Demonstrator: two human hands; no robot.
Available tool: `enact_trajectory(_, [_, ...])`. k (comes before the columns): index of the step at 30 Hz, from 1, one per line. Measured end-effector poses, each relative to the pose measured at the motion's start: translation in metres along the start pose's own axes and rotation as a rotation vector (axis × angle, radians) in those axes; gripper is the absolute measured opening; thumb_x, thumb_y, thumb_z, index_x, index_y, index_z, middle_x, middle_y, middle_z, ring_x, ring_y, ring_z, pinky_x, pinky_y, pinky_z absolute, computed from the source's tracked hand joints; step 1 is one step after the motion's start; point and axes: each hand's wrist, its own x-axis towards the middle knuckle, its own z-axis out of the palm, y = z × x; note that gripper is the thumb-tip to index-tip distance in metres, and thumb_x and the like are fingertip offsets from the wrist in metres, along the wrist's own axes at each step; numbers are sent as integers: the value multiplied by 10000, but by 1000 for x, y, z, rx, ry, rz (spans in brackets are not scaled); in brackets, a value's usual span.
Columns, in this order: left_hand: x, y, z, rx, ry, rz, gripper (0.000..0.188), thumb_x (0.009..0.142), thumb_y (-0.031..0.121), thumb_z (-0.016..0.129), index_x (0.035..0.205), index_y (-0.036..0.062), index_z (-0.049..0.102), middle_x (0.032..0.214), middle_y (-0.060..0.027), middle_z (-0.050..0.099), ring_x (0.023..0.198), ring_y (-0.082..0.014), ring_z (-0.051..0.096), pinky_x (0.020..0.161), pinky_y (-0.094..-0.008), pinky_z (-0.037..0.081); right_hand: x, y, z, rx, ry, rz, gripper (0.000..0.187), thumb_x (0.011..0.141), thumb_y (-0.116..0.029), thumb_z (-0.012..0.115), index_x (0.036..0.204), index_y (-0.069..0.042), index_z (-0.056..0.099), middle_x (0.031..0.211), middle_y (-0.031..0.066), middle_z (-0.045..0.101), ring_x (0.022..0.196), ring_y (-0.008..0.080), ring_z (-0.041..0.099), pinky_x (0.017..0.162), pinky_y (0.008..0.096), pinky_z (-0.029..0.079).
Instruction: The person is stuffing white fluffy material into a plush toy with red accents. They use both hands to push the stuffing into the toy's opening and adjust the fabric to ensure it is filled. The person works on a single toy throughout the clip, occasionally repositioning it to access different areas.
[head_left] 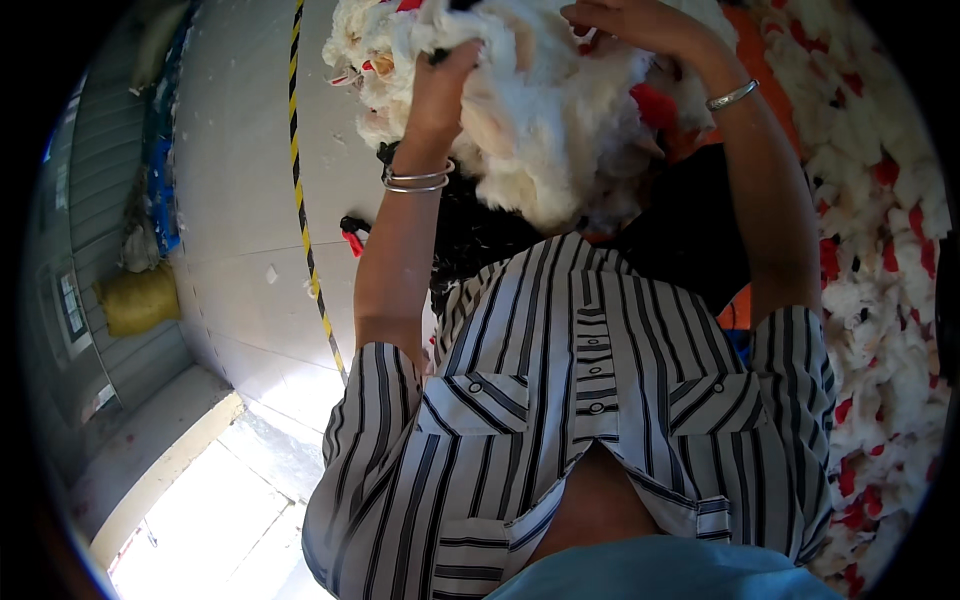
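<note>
Clearly both hands, left (440, 85) and right (640, 22), clench the white fluff (540, 130); pulling hard could tear tufts loose onto the floor (240, 200).

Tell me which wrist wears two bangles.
The left wrist: two thin silver bangles sit there, below the left hand in the white fluff. The right wrist shows one.

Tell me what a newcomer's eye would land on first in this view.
First, the big mound of white fluffy stuffing at top centre, with both hands dug into it: the left hand gripping a tuft, the right hand pressing in from the upper right. Next, the striped shirt filling the lower middle. More white and red scraps cover the right side, and a yellow-and-black striped line runs down the pale floor on the left.
</note>
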Motion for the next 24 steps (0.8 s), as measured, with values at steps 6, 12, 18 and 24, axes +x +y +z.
enact_trajectory(6, [31, 74, 10, 329, -104, 104, 294, 917, 122, 603, 1190, 15, 626, 967, -36, 709, 859, -137, 639, 781, -268, 492, 15, 29, 0, 618, 60, -137, 468, 971, -447, 580, 1197, -42, 645, 1007, 98, 682, 860, 150, 625, 765, 294, 474])
enact_trajectory(12, [28, 62, 8, 34, -124, -29, 326, 908, 71, 578, 1215, -18, 648, 1055, -40, 700, 890, -122, 645, 792, -263, 512, -4, -26, -4, -24, -186, 65, 427, 800, -371, 753, 1037, -17, 725, 857, 142, 712, 777, 210, 663, 700, 343, 511])
enact_trajectory(18, [19, 85, 30, -113, -162, -224, 357, 941, 32, 502, 1279, 11, 616, 1099, -48, 683, 967, -115, 633, 849, -251, 506, -8, -18, 17, 210, 100, -202, 527, 840, -317, 739, 1273, -43, 615, 1243, 174, 657, 1135, 290, 632, 983, 373, 482])
enact_trajectory(24, [34, 47, 3, -50, 247, 131, 220, 955, 161, 600, 1128, 33, 646, 982, -17, 701, 897, -110, 632, 786, -249, 488, 15, 0, 26, 707, 300, -239, 269, 973, -198, 605, 1174, -32, 673, 1059, -2, 688, 964, 88, 602, 837, 263, 494])
